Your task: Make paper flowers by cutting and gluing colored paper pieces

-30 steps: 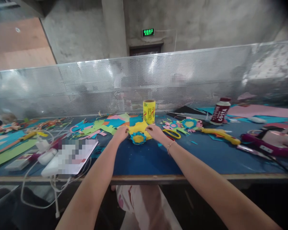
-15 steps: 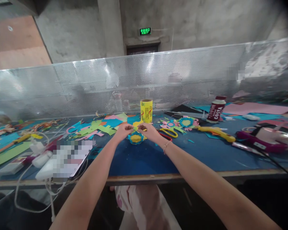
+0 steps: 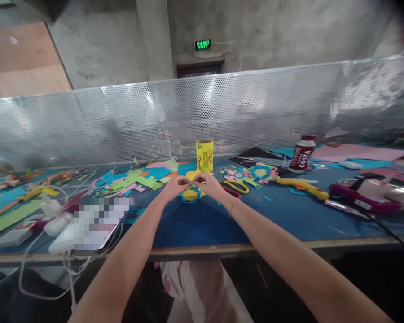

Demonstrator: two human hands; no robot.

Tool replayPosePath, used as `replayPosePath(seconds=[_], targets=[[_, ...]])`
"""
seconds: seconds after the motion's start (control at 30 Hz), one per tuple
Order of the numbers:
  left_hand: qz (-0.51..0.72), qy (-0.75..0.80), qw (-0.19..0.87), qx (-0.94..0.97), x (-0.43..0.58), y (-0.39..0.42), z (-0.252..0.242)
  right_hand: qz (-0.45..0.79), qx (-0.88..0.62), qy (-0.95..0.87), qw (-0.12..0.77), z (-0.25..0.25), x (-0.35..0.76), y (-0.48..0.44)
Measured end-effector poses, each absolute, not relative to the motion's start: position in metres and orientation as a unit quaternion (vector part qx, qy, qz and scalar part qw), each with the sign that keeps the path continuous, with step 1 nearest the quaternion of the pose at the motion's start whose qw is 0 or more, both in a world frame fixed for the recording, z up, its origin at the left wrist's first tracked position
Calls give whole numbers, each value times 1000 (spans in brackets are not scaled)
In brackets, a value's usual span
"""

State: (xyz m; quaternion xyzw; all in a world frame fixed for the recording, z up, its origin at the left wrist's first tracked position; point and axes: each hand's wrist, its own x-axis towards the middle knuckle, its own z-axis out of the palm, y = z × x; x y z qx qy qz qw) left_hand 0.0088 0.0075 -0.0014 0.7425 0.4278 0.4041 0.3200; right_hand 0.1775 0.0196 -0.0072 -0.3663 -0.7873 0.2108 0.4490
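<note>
My left hand (image 3: 175, 185) and my right hand (image 3: 206, 184) meet above a blue and yellow paper flower (image 3: 191, 195) on the blue table top (image 3: 202, 222). Both hands are closed in a pinch, fingertips almost touching each other. What they pinch is too small to make out; a bit of yellow paper (image 3: 192, 175) shows just behind them. A yellow tape roll (image 3: 204, 155) stands upright right behind the hands.
Coloured paper scraps (image 3: 144, 177) lie at the back left, finished paper flowers (image 3: 261, 171) and yellow-handled scissors (image 3: 237, 186) to the right. A Costa bottle (image 3: 301, 154), a yellow cutter (image 3: 301, 185), a purple glue gun (image 3: 363, 197) and white cables (image 3: 59, 224) lie around. A perforated metal screen (image 3: 202, 112) closes the back.
My hands have risen off the table and come together above the flower, from flat on the yellow paper to a pinch. The view has shifted slightly.
</note>
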Motion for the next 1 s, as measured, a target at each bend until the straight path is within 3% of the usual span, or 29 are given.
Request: replayPosePath(seconds=[1.0], targets=[[411,445,299,737,9,5,2,225,-344,-797,441,-15,180,29]])
